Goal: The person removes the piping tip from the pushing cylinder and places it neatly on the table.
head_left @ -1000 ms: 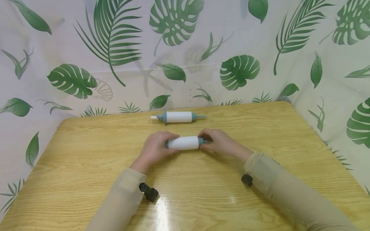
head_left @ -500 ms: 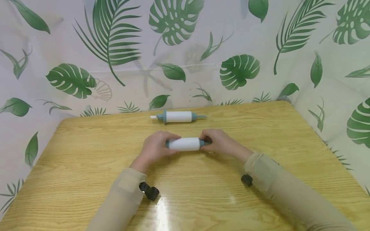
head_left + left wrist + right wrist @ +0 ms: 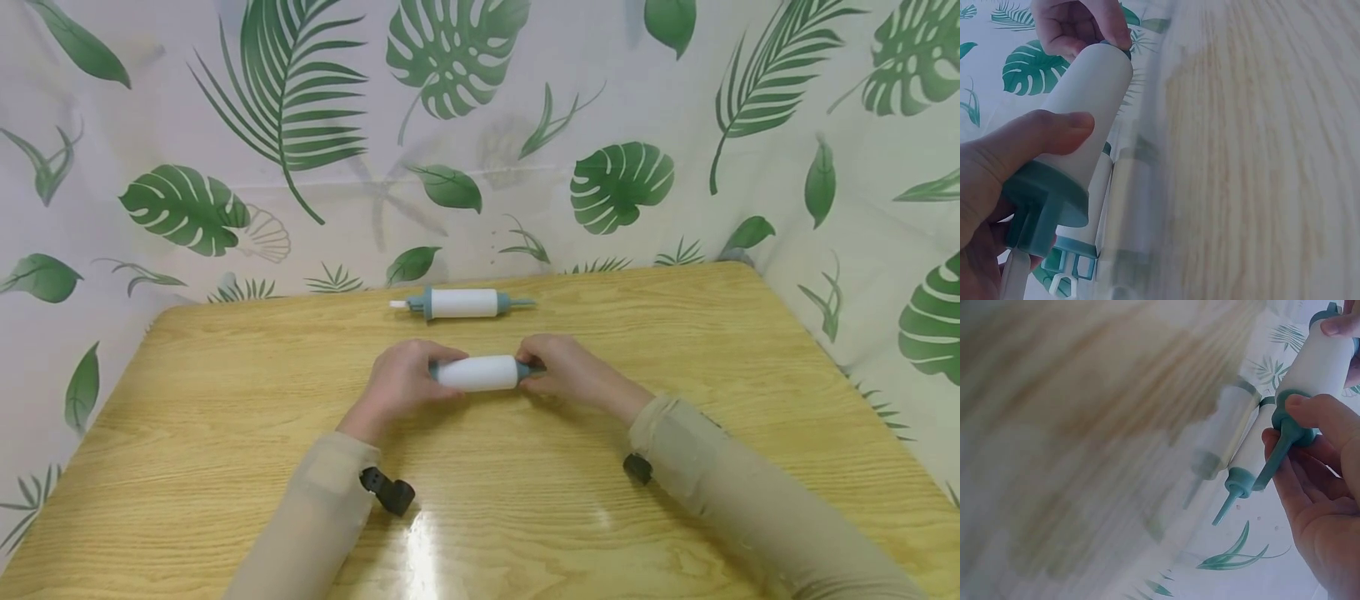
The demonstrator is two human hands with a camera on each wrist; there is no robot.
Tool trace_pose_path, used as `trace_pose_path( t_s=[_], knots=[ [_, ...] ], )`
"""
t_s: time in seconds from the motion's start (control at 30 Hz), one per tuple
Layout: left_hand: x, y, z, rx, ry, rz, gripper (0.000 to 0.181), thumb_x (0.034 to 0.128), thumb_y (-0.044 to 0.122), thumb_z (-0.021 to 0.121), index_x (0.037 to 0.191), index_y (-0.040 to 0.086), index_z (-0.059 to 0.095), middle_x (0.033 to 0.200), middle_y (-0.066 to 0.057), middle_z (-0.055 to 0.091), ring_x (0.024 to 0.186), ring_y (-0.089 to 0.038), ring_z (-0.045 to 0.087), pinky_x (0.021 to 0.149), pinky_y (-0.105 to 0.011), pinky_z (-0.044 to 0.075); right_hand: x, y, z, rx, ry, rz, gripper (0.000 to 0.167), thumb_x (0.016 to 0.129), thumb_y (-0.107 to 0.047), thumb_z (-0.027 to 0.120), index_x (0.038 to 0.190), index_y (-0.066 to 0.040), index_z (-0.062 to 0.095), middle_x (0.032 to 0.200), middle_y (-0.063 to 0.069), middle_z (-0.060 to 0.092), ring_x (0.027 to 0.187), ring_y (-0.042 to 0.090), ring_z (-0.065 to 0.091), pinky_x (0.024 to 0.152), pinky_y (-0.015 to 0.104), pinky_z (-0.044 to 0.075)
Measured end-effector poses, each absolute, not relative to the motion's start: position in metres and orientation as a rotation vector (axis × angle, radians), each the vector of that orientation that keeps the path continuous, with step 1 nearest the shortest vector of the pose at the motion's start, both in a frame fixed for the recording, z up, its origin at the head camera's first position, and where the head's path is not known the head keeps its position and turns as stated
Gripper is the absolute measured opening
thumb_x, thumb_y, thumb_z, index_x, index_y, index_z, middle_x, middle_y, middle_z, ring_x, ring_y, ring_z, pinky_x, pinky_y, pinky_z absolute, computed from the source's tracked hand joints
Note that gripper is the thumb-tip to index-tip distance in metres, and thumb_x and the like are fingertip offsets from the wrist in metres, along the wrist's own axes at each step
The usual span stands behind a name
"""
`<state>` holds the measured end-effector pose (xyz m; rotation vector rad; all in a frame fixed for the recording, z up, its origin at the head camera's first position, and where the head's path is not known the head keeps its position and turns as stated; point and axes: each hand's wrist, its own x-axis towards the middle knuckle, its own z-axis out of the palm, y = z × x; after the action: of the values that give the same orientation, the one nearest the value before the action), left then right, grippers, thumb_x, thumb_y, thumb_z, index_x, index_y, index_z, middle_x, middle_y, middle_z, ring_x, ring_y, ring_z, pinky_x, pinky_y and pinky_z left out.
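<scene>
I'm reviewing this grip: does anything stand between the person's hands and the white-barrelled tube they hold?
Nothing visible: the left hand grips the held tube directly, and the right hand pinches its teal nozzle end. The other tube lies beyond, on the table.

Near tube [image 3: 480, 373]: white, teal ends
Far tube [image 3: 463, 303]: white, teal ends
Table [image 3: 510, 475]: yellow-brown wood grain
Backdrop [image 3: 525, 196]: pale, green leaf print
Sleeves [image 3: 750, 492]: beige

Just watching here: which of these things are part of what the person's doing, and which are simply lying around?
Part of the job:
white-and-teal tube, held up
left hand, gripping its flanged end
right hand, pinching its nozzle end

Seemingly not in use now:
matching tube, lying untouched farther back
leaf-print backdrop, just scenery
</scene>
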<state>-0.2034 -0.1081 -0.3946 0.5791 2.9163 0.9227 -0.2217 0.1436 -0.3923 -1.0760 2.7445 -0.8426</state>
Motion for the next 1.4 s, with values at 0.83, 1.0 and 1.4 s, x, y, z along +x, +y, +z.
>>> trace_pose_path(
  t_s=[0.83, 1.0, 1.4],
  knots=[
    [-0.206, -0.110, -0.381, 0.552, 2.828, 1.050, 0.045, 0.0666, 0.026, 0.088, 0.109, 0.023, 0.074, 0.105, 0.004, 0.070, 0.099, -0.015, 0.061, 0.083, -0.037, 0.048, -0.228, 0.149, -0.390, -1.191, 2.703, -0.711, 0.028, 0.082, -0.013, 0.077, 0.106, -0.001, 0.068, 0.087, 0.003, 0.068, 0.073, 0.009, 0.058, 0.065, 0.025, 0.050],
    [-0.208, -0.110, -0.379, 0.541, 2.794, 1.086, 0.044, 0.0666, 0.024, 0.088, 0.108, 0.020, 0.075, 0.103, 0.003, 0.070, 0.098, -0.016, 0.061, 0.083, -0.036, 0.048, -0.227, 0.146, -0.388, -1.226, 2.745, -0.663, 0.022, 0.082, -0.012, 0.076, 0.100, -0.003, 0.067, 0.084, 0.002, 0.066, 0.070, 0.011, 0.057, 0.062, 0.024, 0.048],
    [-0.210, -0.111, -0.382, 0.514, 2.725, 1.198, 0.044, 0.0666, 0.024, 0.088, 0.108, 0.017, 0.074, 0.102, 0.002, 0.071, 0.095, -0.017, 0.062, 0.084, -0.037, 0.049, -0.222, 0.146, -0.387, -1.275, 2.903, -0.575, 0.042, 0.078, -0.004, 0.078, 0.116, 0.007, 0.063, 0.111, 0.019, 0.066, 0.101, 0.030, 0.064, 0.085, 0.038, 0.052]
  ],
)
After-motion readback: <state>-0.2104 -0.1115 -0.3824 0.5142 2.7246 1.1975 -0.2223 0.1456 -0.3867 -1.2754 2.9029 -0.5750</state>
